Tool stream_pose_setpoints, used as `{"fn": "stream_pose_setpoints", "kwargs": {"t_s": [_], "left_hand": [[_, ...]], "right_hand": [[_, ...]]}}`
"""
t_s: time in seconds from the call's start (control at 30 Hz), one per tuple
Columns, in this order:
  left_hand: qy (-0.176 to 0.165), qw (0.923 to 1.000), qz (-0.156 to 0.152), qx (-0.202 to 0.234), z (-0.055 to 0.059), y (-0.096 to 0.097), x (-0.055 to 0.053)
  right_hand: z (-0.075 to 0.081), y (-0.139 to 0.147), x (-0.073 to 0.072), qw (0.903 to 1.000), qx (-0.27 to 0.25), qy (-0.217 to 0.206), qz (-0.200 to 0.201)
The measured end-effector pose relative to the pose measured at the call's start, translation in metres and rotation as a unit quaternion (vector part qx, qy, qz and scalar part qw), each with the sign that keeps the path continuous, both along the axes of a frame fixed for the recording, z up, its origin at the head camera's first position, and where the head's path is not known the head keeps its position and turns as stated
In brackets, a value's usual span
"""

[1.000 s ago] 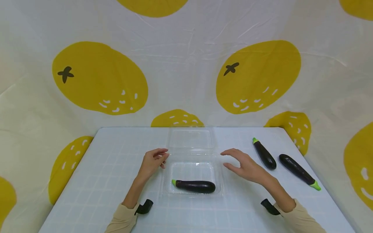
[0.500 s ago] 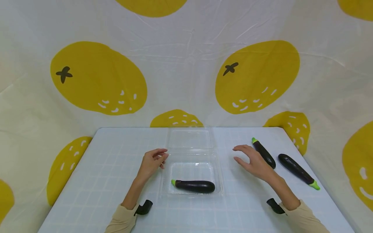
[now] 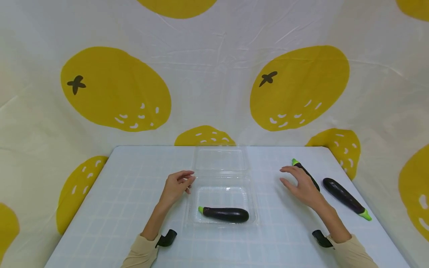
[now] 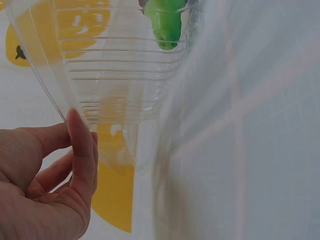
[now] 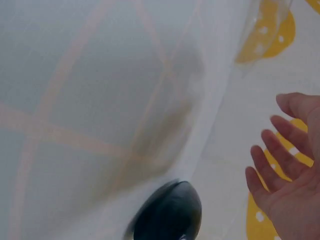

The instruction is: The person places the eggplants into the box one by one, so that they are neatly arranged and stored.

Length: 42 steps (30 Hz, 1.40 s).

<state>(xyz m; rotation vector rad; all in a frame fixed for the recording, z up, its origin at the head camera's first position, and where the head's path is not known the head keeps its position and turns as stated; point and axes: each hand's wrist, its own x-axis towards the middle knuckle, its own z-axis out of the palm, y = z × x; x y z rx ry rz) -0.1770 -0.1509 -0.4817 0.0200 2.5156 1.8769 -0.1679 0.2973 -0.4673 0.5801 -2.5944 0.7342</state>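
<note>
A clear plastic clamshell container (image 3: 219, 191) lies open on the table, its lid folded back behind it. Inside the near half rests an eggplant (image 3: 226, 214), whose green stem end (image 4: 166, 25) shows through the ribbed wall in the left wrist view. My left hand (image 3: 176, 187) pinches the container's left rim near the hinge between thumb and fingers. Over the table to the right, my right hand (image 3: 305, 188) is spread with nothing in it. It partly covers a second eggplant (image 3: 310, 177) in the head view. The right wrist view has a dark eggplant end (image 5: 170, 215) below the hand.
A third eggplant (image 3: 345, 197) lies slantwise near the table's right edge, green end toward me. The table (image 3: 134, 193) has a pale checked cover. Behind it hangs a white cloth (image 3: 207, 89) printed with large yellow fruit.
My right hand has moved rightward, away from the container to the second eggplant, fingers still apart. The left hand has stayed at the container's rim.
</note>
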Motion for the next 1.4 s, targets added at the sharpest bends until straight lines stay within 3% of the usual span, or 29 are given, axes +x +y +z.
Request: {"fn": "stream_pose_setpoints", "kwargs": {"t_s": [0.4, 0.67, 0.9, 1.13, 1.4], "left_hand": [[0.002, 1.0000, -0.003, 0.002, 0.001, -0.001, 0.002], [-0.002, 1.0000, -0.003, 0.001, 0.003, 0.000, 0.002], [-0.001, 1.0000, -0.006, 0.008, 0.003, 0.000, 0.002], [0.003, 0.9999, -0.006, 0.010, 0.004, 0.000, 0.002], [0.005, 0.9999, -0.007, 0.009, 0.000, -0.001, 0.001]], "right_hand": [[-0.011, 0.028, -0.010, 0.9993, -0.032, 0.014, -0.016], [-0.015, 0.042, -0.008, 0.9985, -0.038, -0.005, -0.040], [-0.015, 0.050, -0.007, 0.9962, -0.040, -0.038, -0.068], [-0.017, 0.057, -0.007, 0.9960, -0.032, -0.047, -0.070], [-0.014, 0.057, -0.003, 0.9876, -0.011, -0.112, -0.110]]}}
